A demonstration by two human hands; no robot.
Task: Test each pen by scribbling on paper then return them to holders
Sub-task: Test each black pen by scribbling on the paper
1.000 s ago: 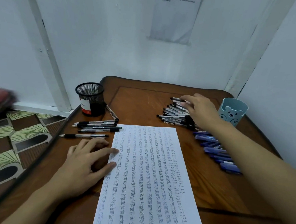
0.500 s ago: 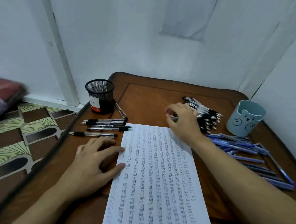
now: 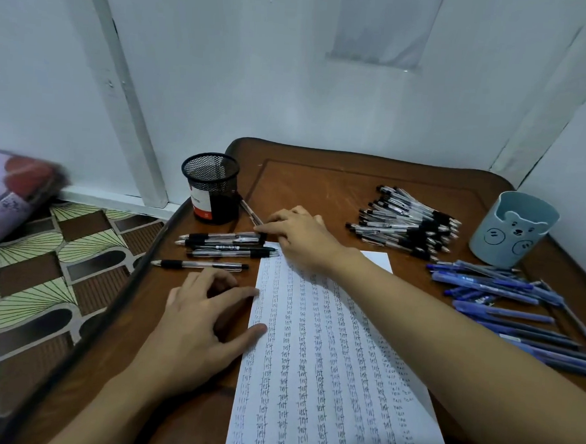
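A small row of black pens (image 3: pixel 225 243) lies at the table's left, just in front of the black mesh holder (image 3: pixel 211 189), with 1 more pen (image 3: pixel 199 265) lying apart, nearer the person. The right hand (image 3: pixel 301 236) reaches across the paper (image 3: pixel 327 361), its fingertips at the row's right end; whether they pinch a pen I cannot tell. The left hand (image 3: pixel 196 322) lies spread, thumb and forefinger on the paper's left edge. A pile of black pens (image 3: pixel 408 225) sits further right, then blue pens (image 3: pixel 506 303) beside the blue bear cup (image 3: pixel 510 231) on the wooden table (image 3: pixel 338 187).
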